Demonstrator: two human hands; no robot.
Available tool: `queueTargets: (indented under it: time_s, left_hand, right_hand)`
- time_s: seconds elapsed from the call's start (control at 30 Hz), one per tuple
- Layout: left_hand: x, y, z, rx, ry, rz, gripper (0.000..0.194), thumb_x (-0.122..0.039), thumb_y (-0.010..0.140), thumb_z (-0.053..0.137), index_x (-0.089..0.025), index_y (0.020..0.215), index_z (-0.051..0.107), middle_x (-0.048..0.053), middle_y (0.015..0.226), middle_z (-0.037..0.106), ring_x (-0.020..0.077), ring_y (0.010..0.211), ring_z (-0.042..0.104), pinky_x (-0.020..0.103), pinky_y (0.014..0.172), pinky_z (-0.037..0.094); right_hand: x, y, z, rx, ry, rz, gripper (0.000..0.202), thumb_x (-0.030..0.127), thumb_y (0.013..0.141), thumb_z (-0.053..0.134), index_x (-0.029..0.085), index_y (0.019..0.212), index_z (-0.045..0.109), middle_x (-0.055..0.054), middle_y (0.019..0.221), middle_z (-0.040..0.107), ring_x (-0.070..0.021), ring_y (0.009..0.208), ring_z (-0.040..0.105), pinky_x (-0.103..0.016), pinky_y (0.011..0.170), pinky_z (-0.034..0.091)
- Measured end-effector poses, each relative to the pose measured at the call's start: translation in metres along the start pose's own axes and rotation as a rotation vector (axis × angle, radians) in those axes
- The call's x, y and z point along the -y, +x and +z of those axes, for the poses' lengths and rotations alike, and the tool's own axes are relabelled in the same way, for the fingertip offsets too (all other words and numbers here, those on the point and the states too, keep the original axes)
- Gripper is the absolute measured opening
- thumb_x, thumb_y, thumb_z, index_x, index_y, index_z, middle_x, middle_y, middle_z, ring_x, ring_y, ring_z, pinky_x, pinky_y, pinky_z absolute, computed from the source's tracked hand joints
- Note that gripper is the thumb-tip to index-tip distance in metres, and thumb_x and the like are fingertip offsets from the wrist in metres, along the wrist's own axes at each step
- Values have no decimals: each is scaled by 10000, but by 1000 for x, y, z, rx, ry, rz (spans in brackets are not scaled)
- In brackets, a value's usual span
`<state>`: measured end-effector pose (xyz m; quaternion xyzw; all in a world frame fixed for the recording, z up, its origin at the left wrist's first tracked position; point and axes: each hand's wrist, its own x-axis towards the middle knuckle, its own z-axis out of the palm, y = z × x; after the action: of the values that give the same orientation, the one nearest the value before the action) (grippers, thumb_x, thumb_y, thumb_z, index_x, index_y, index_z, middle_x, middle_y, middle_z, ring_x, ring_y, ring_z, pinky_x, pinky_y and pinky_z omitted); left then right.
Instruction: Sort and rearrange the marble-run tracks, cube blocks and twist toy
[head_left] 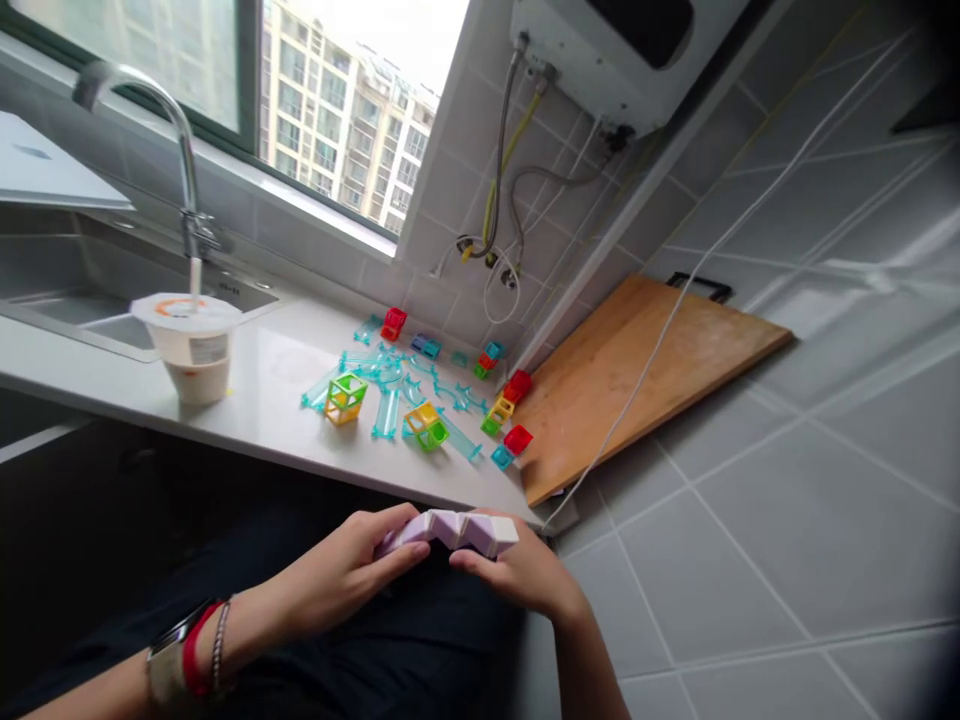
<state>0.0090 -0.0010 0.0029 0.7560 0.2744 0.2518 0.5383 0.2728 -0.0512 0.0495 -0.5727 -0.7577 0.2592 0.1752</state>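
On grey tile's side, two hands (427, 565) grip one purple-white puzzle (461, 531).

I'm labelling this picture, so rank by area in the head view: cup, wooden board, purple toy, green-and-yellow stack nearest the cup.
1. Wooden board
2. Cup
3. Purple toy, longer than the cup but thin
4. Green-and-yellow stack

Dark legwear (360, 655) goes with a beige-strapped watch (168, 660), red band (196, 652) and beaded bracelet (219, 645) on the left wrist (244, 622)
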Motion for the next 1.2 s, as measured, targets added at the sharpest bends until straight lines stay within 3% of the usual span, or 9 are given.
queueTargets:
  time_s: [0.13,0.27,0.43,0.6,0.7,0.8,0.87,1.1,1.2]
  left_hand:
    - [-5,3,8,47,5,-6,425,-563,1012,512,-166,884,594,-37,752,473,121,677,355,240,582,295]
    - [-13,6,15,99,-22,-35,425,-558,1017,506,-160,897,592,-38,752,458,117,673,345,237,576,283]
    - [-29,11,19,166,-103,-83,388,-543,1012,530,-168,912,554,-33,777,451,109,666,359,227,561,279]
    - [-49,11,21,217,-104,-85,358,-519,998,570,-182,885,526,-54,725,394,97,619,302,215,527,247]
    - [-54,10,20,163,38,-20,313,-478,996,594,-172,931,600,-42,729,458,103,637,347,211,562,295]
    - [-53,8,16,103,178,68,268,-433,977,647,-174,1043,672,-3,803,596,120,691,449,215,643,371]
    - [-50,6,13,109,198,64,277,-430,985,638,-173,1075,686,9,803,624,127,684,479,217,636,381]
    - [-44,1,16,93,60,-9,311,-453,1042,527,-158,1035,626,14,769,594,105,599,489,216,562,371]
    - [-48,0,21,105,-65,-29,364,-492,1046,503,-146,1055,616,8,740,562,91,572,440,210,525,334]
  right_hand:
    - [18,3,9,28,269,-201,410,606,876,724,204,843,652,-6,827,638,-161,741,588,-255,678,447]
    - [12,4,16,-67,383,-226,519,654,832,748,202,698,531,39,673,515,-115,600,454,-250,568,355]
    - [7,2,9,-171,301,-256,481,596,855,751,203,705,517,33,682,532,-119,616,467,-255,580,335]
    - [6,0,9,-247,209,-441,466,539,946,625,202,654,490,19,663,484,-124,613,434,-279,602,325]
    - [6,2,18,-164,442,-374,497,580,972,555,199,658,507,30,609,466,-111,558,421,-264,547,316]
    - [11,6,28,34,842,-216,534,625,1009,466,186,720,560,48,537,464,-105,471,466,-237,473,338]
    - [15,8,32,88,983,-164,534,637,992,507,172,743,591,55,524,477,-102,444,486,-227,454,364]
    - [19,10,31,-110,1025,-143,585,649,955,577,146,659,618,42,496,504,-77,417,445,-220,441,339]
    - [16,9,29,-67,1040,-242,523,630,916,649,144,725,633,33,554,556,-85,476,486,-221,487,381]
